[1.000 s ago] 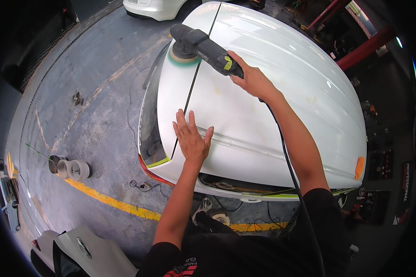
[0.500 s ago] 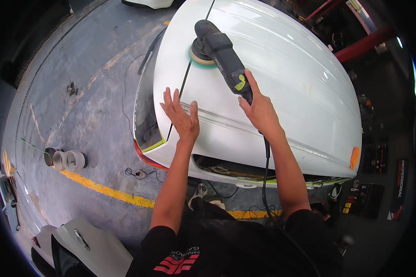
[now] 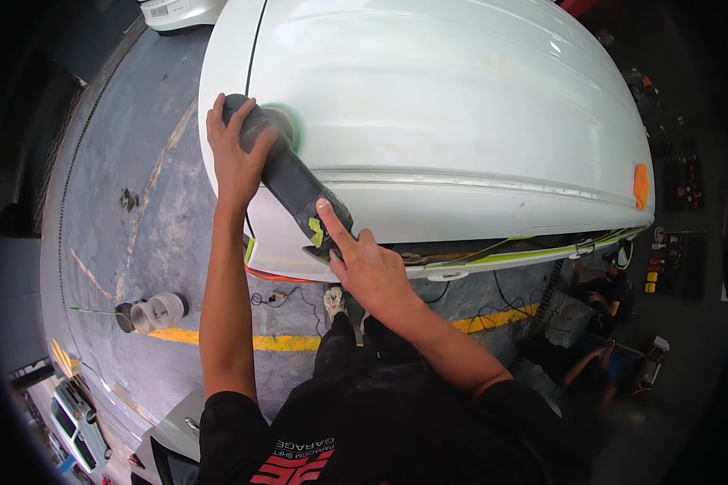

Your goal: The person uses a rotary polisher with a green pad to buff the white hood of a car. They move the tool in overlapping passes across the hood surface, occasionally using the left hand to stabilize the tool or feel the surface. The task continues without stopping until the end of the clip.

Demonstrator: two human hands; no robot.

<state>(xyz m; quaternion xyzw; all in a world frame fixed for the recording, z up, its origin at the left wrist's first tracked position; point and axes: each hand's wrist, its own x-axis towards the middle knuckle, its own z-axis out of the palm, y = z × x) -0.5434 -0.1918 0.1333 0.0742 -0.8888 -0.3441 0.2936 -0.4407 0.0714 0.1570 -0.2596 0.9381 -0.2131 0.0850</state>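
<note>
A black power polisher (image 3: 298,182) lies slantwise over the rear of a white car's roof (image 3: 461,105). Its round pad (image 3: 283,123), ringed in green, sits against the paint near the dark seam. My left hand (image 3: 239,158) grips the polisher's head, fingers over the top. Around the rear handle, by a scrap of yellow-green tape (image 3: 316,233), my right hand (image 3: 374,271) is closed, its index finger stretched along the body. The pad's near side is hidden by the tool and my left hand.
An orange cloth (image 3: 641,186) lies at the roof's right end. Buckets (image 3: 167,310) stand on the floor at left, near a yellow line (image 3: 283,343). Cables (image 3: 510,311) trail beside the car. At right is another person (image 3: 615,293); a pale car door (image 3: 182,428) is at lower left.
My left hand, open and empty before, now holds the polisher's head. The polisher has come nearer and to the left, its body still slanting. My view has shifted too.
</note>
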